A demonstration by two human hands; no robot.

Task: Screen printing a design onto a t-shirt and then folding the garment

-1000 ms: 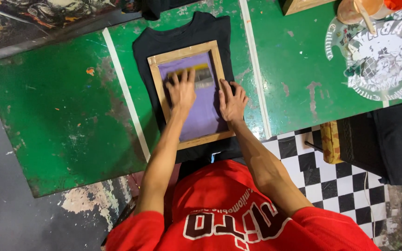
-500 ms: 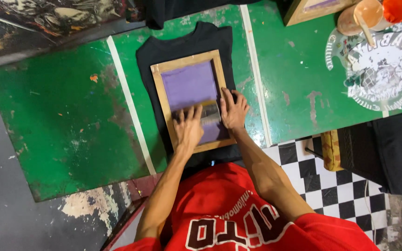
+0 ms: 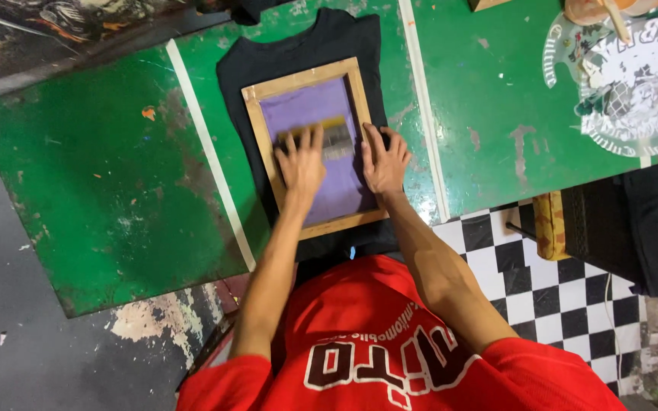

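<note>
Both hands, left hand [image 3: 301,164] and right hand [image 3: 384,158], press with flat, released fingers on a wooden-framed purple screen [image 3: 315,144], pinning it against a black shirt [image 3: 298,49] on the green desk [image 3: 100,175].

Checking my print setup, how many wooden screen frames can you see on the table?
2. One frame lies on the black shirt under both hands. A second frame shows only as a corner at the top edge. Others may sit out of view.
</note>
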